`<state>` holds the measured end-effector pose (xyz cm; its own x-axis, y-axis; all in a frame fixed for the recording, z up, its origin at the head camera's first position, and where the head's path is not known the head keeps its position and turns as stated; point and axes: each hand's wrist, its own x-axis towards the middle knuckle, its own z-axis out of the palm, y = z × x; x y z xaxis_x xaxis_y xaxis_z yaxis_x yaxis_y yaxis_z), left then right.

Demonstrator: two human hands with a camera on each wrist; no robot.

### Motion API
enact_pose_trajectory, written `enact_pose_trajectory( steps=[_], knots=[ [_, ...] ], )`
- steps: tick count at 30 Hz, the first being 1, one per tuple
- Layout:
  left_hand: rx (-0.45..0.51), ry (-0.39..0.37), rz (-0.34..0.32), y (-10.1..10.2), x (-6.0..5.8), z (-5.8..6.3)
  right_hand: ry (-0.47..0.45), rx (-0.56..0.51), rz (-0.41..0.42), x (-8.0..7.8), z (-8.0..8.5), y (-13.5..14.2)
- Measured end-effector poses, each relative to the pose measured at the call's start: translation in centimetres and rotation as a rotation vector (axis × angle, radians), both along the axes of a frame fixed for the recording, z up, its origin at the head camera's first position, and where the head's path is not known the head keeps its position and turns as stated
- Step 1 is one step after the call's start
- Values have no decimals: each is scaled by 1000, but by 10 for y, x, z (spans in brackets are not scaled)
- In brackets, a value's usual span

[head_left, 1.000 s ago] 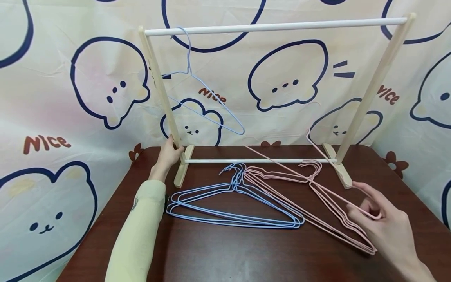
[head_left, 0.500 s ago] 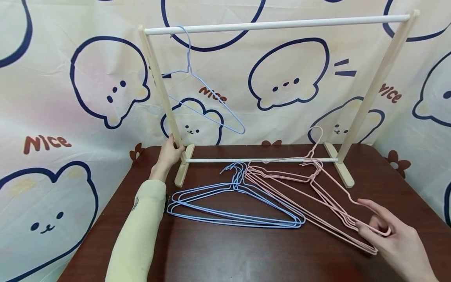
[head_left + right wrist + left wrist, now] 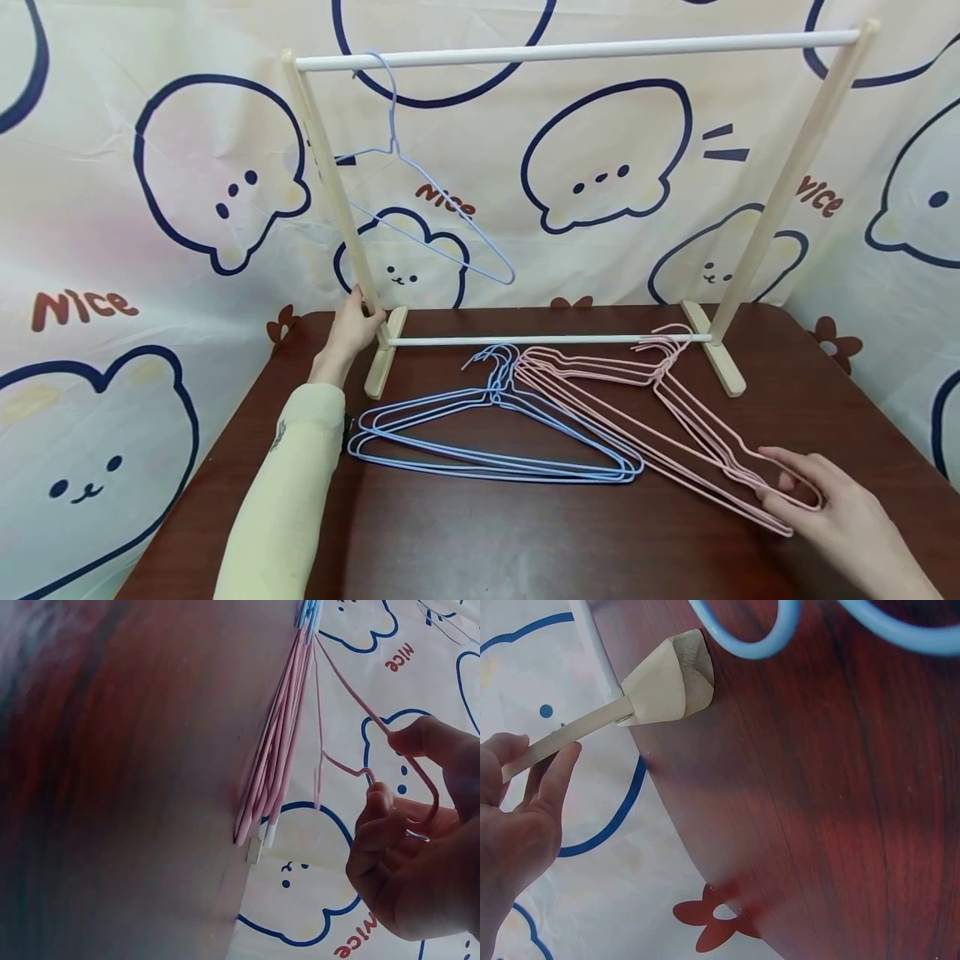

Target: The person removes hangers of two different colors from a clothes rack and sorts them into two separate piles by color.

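Observation:
My left hand (image 3: 348, 329) grips the lower part of the left wooden post (image 3: 339, 204) of a clothes rack; the left wrist view shows thumb and fingers around the post (image 3: 592, 720). A pink wire hanger (image 3: 433, 783) is pinched by one rounded end between the thumb and fingers of my right hand (image 3: 843, 517). In the right wrist view this hanger slants away from the other pink hangers (image 3: 277, 750), which lie stacked on the table. Left of them, several blue hangers (image 3: 517, 479) lie overlapping. One blue hanger (image 3: 392, 117) hangs near the left end of the white top rod (image 3: 577, 52).
The rack stands on wooden feet (image 3: 723, 367) at the back of the dark brown table (image 3: 525, 550). A thin white lower rod (image 3: 450, 341) joins its posts, just behind the hanger hooks. A patterned cloth (image 3: 600, 275) covers the wall behind.
My right hand has lowered the pink hanger and turned it flatter, its hook now down near the other pink hooks. The left hand keeps its grip on the post.

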<state>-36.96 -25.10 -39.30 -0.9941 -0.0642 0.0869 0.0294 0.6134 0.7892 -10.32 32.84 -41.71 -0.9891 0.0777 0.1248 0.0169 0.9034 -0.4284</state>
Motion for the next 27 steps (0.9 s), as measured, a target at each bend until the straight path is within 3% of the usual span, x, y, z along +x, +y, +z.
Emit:
enact_pose_trajectory(
  steps=[3, 12, 18, 27],
  knots=[
    [-5, 7, -9, -1, 0, 0, -116, 31, -1, -4, 1, 4],
    [-19, 15, -8, -2, 2, 0, -250, 113, 43, -15, -10, 18],
    [-8, 17, -13, -2, 2, 1, -260, 192, 119, -19, -16, 25],
    [-12, 12, 4, -2, 3, 2, -272, 235, 109, -19, -13, 21]
  ],
)
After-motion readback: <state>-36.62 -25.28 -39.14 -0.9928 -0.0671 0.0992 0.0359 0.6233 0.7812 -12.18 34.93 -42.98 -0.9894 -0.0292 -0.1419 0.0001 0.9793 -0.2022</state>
